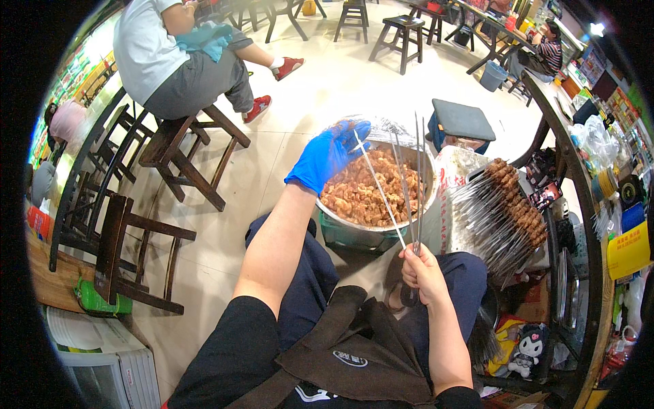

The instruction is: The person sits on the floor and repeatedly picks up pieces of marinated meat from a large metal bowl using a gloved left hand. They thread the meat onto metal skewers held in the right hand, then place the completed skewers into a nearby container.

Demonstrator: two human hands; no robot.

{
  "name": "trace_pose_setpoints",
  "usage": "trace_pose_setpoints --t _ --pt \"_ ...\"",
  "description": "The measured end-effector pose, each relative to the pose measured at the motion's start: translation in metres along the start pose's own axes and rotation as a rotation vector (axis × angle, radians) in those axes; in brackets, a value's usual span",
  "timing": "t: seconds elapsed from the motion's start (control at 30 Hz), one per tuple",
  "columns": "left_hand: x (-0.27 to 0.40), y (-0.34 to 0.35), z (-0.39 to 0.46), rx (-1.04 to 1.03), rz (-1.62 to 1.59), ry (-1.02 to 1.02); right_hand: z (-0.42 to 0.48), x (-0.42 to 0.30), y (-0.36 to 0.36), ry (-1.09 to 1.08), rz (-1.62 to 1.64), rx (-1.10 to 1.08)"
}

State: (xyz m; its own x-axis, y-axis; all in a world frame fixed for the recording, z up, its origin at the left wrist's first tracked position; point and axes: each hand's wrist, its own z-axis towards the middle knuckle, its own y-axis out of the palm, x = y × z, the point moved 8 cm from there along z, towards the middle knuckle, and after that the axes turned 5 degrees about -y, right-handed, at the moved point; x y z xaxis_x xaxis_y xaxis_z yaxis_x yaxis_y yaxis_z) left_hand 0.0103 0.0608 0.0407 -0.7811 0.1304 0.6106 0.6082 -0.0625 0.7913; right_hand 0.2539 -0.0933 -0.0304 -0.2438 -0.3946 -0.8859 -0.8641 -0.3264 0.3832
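My left hand [327,156], in a blue disposable glove, is over the left side of a round metal basin [433,186] of marinated meat pieces [378,204]. Its fingers look spread by the tip of one flat metal skewer [380,189]; whether they pinch any meat is hidden. My bare right hand [423,273] grips that skewer and several others [420,168] by their lower ends, tips pointing away from me. To the right, a pile of meat-loaded skewers [511,204] lies on a white surface with red writing [449,174].
The basin rests on a green container [352,237] between my knees. A dark-topped box [462,120] stands beyond it. Wooden stools [173,148] and a seated person [153,56] are at left. A cluttered wooden-edged counter [587,204] runs along the right.
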Motion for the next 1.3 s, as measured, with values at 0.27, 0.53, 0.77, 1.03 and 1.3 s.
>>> trace_pose_setpoints --t 0.27,0.53,0.77,1.03,1.3 --pt "-0.003 -0.007 0.002 0.003 0.136 -0.007 0.001 0.0 -0.002 0.006 -0.015 0.024" --pt "-0.001 0.002 -0.002 -0.001 0.164 0.008 0.002 0.001 -0.004 -0.005 -0.032 0.046" --pt "-0.007 -0.01 0.003 0.041 0.096 0.026 0.003 0.0 -0.004 -0.065 -0.079 0.084" --pt "-0.014 -0.009 0.005 0.081 0.111 0.078 0.004 0.006 0.001 -0.025 0.014 0.081" --pt "-0.026 -0.007 0.01 0.063 0.013 0.047 0.005 0.006 0.011 -0.081 0.047 0.079"
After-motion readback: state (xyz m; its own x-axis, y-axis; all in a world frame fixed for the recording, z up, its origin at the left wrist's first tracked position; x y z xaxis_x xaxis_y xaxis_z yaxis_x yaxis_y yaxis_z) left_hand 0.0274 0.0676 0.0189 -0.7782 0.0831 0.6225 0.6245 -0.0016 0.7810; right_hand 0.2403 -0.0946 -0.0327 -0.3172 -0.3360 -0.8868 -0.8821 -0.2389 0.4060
